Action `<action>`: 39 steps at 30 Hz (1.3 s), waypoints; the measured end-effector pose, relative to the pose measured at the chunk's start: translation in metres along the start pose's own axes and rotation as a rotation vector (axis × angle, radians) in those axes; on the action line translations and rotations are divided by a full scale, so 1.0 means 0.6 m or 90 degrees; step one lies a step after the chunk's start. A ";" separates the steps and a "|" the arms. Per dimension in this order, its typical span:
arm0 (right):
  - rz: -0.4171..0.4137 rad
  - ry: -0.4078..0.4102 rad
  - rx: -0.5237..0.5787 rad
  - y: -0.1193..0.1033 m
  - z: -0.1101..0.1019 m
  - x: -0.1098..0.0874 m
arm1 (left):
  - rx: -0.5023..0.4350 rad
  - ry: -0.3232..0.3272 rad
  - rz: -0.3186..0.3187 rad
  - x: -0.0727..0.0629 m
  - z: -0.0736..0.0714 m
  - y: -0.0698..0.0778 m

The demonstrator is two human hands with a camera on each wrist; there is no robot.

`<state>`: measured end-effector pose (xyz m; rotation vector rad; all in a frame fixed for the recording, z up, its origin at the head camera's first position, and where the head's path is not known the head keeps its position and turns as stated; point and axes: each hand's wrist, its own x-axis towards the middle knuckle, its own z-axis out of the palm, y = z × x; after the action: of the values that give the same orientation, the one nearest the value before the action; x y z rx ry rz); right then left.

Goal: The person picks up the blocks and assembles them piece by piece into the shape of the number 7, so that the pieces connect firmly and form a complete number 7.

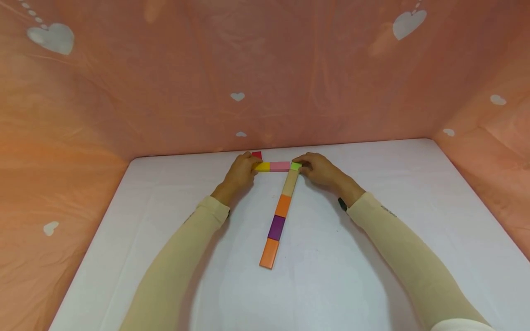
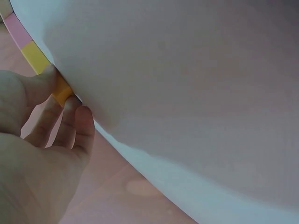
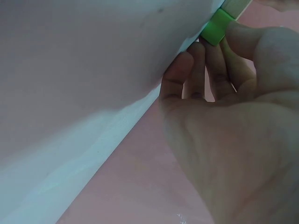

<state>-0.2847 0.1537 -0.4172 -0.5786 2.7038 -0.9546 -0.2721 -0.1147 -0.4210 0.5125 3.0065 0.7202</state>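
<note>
A row of flat coloured blocks lies on the white table, with my left hand (image 1: 240,174) at its left end. Seen from the left wrist, thumb and fingers pinch an amber-yellow block (image 2: 61,92) beside a brighter yellow block (image 2: 35,57). A pink block (image 1: 280,166) continues the row to the right. At the corner, my right hand (image 1: 325,173) pinches a bright green block (image 3: 217,27) between thumb and fingers. From there a slanting line runs toward me: a beige block (image 1: 290,183), an orange block (image 1: 283,205), a purple block (image 1: 276,227) and another orange block (image 1: 269,253).
Behind the left fingers lies a red block (image 1: 257,155), partly hidden, near the back edge of the white table (image 1: 352,276). A pink-orange cloth wall (image 1: 273,69) with pale hearts rises behind the table and at both sides.
</note>
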 end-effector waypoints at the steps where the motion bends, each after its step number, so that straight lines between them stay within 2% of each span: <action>1: 0.002 -0.001 0.003 -0.001 0.000 -0.001 | 0.000 0.000 0.001 0.000 0.000 0.000; 9: 0.009 -0.004 0.017 -0.006 -0.002 -0.004 | -0.008 -0.003 0.007 0.000 -0.001 -0.004; 14: 0.009 -0.004 0.013 -0.007 -0.002 -0.007 | -0.045 -0.007 -0.010 -0.001 -0.006 -0.006; 17: 0.008 -0.005 0.012 -0.007 -0.002 -0.008 | -0.076 -0.021 -0.021 -0.005 -0.015 -0.006; 21: 0.010 -0.005 0.012 -0.008 -0.002 -0.009 | -0.112 -0.059 -0.026 -0.006 -0.036 -0.008; 24: 0.010 -0.003 0.009 -0.010 -0.002 -0.008 | -0.130 -0.058 -0.039 0.001 -0.051 -0.014; 27: 0.004 0.003 0.008 -0.010 0.001 -0.005 | -0.125 -0.029 -0.030 0.014 -0.059 -0.022; 30: -0.005 0.002 0.013 -0.012 0.005 -0.001 | -0.107 -0.009 -0.001 0.023 -0.058 -0.032; 36: -0.006 -0.003 0.015 -0.023 0.009 0.001 | -0.103 -0.029 0.008 0.026 -0.048 -0.043; 39: -0.002 0.001 0.011 -0.025 0.008 -0.001 | -0.094 -0.026 0.011 0.027 -0.044 -0.043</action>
<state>-0.2780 0.1404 -0.4111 -0.5788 2.6940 -0.9785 -0.2974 -0.1431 -0.4077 0.5398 2.8853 0.9120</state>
